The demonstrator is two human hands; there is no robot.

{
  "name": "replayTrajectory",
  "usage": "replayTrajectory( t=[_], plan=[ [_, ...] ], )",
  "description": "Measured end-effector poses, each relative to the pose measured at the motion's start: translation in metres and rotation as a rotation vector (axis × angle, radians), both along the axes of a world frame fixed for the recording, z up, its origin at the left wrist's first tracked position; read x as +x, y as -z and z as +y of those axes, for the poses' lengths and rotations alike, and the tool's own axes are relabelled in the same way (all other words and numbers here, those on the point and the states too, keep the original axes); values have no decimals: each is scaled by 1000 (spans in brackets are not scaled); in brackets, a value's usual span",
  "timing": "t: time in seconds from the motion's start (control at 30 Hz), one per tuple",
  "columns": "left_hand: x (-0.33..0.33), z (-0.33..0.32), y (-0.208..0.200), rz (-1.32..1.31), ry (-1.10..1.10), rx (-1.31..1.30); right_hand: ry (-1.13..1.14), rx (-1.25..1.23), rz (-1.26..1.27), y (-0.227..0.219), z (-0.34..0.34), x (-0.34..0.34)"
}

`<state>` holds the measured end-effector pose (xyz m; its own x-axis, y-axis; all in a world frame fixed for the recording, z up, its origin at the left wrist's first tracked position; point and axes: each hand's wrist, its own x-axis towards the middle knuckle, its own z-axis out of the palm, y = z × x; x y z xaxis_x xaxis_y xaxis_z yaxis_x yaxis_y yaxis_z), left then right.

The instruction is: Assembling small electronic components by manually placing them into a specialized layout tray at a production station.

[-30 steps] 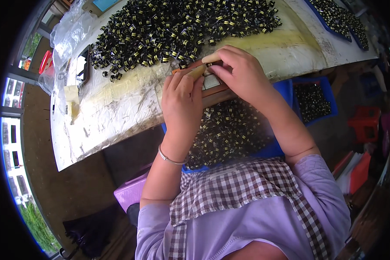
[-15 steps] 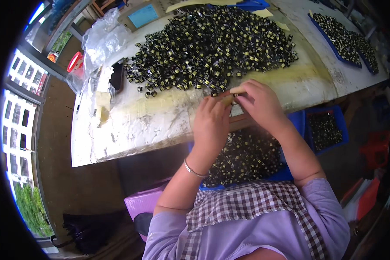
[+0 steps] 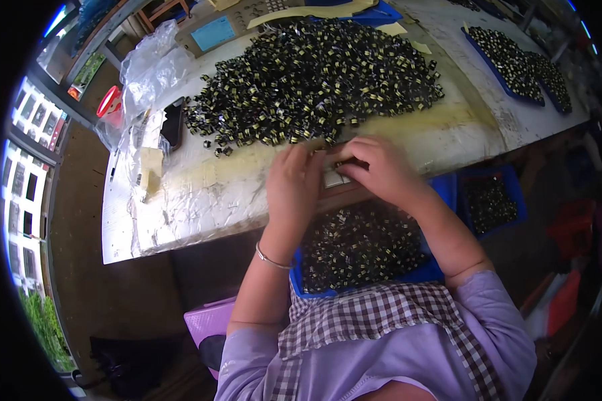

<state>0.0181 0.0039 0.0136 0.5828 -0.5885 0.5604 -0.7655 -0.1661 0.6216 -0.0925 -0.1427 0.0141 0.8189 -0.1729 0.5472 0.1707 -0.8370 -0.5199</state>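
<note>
Both my hands work at a small block fixture with a reddish-brown edge (image 3: pixel 346 195) at the table's front edge. My left hand (image 3: pixel 293 184) is on its left side, slightly blurred, fingers curled down and pressed together near the pile. My right hand (image 3: pixel 384 172) pinches with thumb and forefinger just above the fixture's right part; what lies between them is too small to make out. Beyond my fingers spreads a large heap of small black parts with yellow bands (image 3: pixel 314 83). Similar parts (image 3: pixel 361 250) fill a blue tray (image 3: pixel 433 269) below the table edge, in front of my checked apron.
Left on the table are a clear plastic bag (image 3: pixel 150 67), a dark phone-like object (image 3: pixel 173 123) and a yellowish block (image 3: pixel 150 167). More blue trays of parts stand at the far right (image 3: pixel 505 67) and lower right (image 3: pixel 491 200). A purple stool-like object (image 3: pixel 211 324) is beside me.
My left hand has moved left, away from my right hand, so more of the fixture between them shows. The right hand stays pinched over the fixture. The whole view has shifted slightly.
</note>
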Motion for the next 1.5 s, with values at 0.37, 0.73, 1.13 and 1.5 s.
replayTrajectory(
  t=[0.37,0.73,1.13,1.5],
  plan=[
    [7,-1,18,-48,-74,30,2,148,39,3,2,-1],
    [-4,8,10,-138,54,27,-38,113,70,-2,0,0],
    [-2,13,23,84,-26,-25,115,65,42,1,7,-1],
    [2,12,38,160,-40,-108,-99,439,234,-3,-10,2]
  ],
)
